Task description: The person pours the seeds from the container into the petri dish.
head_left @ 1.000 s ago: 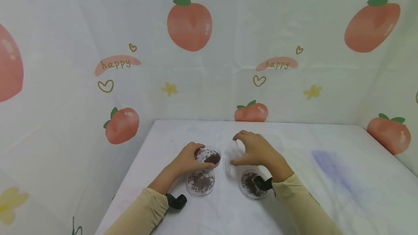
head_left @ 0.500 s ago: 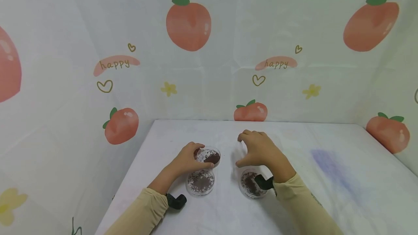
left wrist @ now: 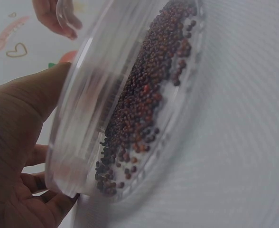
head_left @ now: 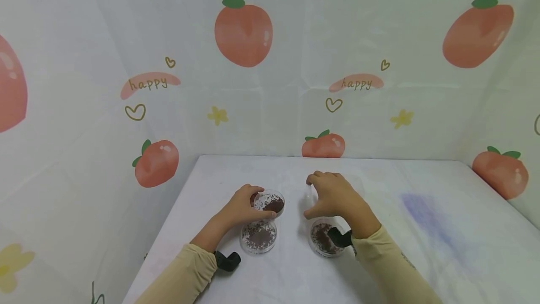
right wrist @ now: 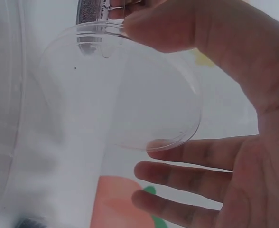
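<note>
My left hand [head_left: 241, 208] grips a clear petri dish [head_left: 273, 204] of small dark seeds, thumb at the near side and fingers at the far side. A clear round lid [right wrist: 125, 95] is pinched by its edge between the thumb and index finger of my right hand [head_left: 335, 198]; the other fingers are extended. The lid barely shows in the head view. Another seed dish [head_left: 259, 236] sits just in front of the left hand and fills much of the left wrist view. A third seed dish [head_left: 325, 238] lies under the right wrist, partly covered by its black camera.
A faint clear outline [head_left: 357, 184] shows on the white table behind the right hand. The tabletop [head_left: 422, 257] bears a purple smudge at the right. A pale cloth backdrop [head_left: 278, 97] printed with fruit stands behind the table.
The right hand has moved a little to the right with the lid, away from the left hand, then stayed nearly still. The left hand and the dishes have not visibly moved.
</note>
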